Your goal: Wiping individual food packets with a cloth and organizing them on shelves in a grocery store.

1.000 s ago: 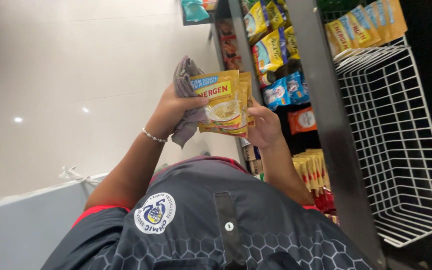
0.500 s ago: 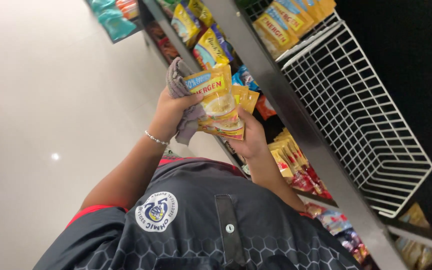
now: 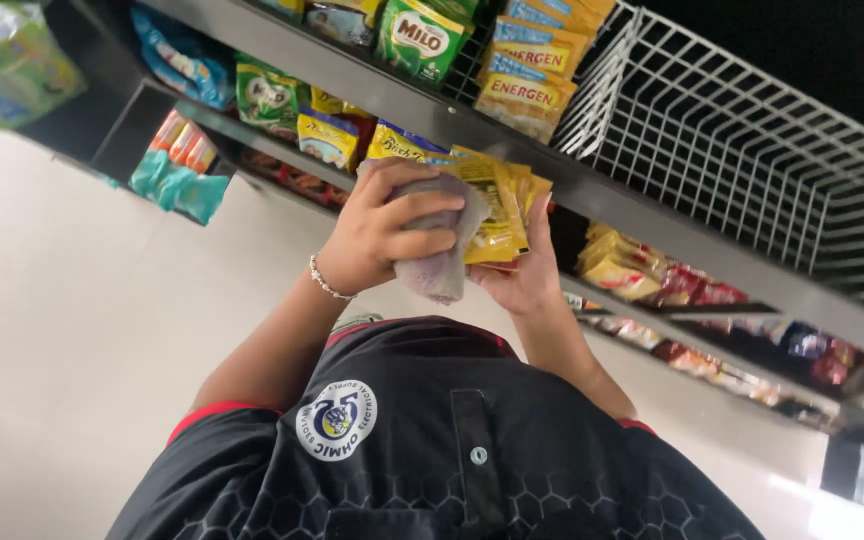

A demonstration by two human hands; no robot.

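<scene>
My left hand [image 3: 382, 235], with a beaded bracelet at the wrist, grips a crumpled grey cloth [image 3: 442, 272] and presses it against a stack of yellow sachets [image 3: 502, 205]. My right hand [image 3: 524, 285] holds that stack from below, its fingers mostly hidden behind the packets. Both hands are raised in front of my chest, close to the edge of a dark shelf [image 3: 652, 228]. My black shirt with a round badge fills the bottom of the view.
The dark shelves carry green sachets [image 3: 417, 35], yellow packets [image 3: 527, 95] and blue-and-yellow packs [image 3: 327, 135]. A white wire basket [image 3: 752, 150] is fixed at upper right. More red and yellow packets [image 3: 642, 280] lie on a lower shelf. A pale floor spreads to the left.
The view has swung along the shelves. My left hand has brought the grey cloth from beside the sachets onto their face, covering much of the stack. My right hand keeps its hold.
</scene>
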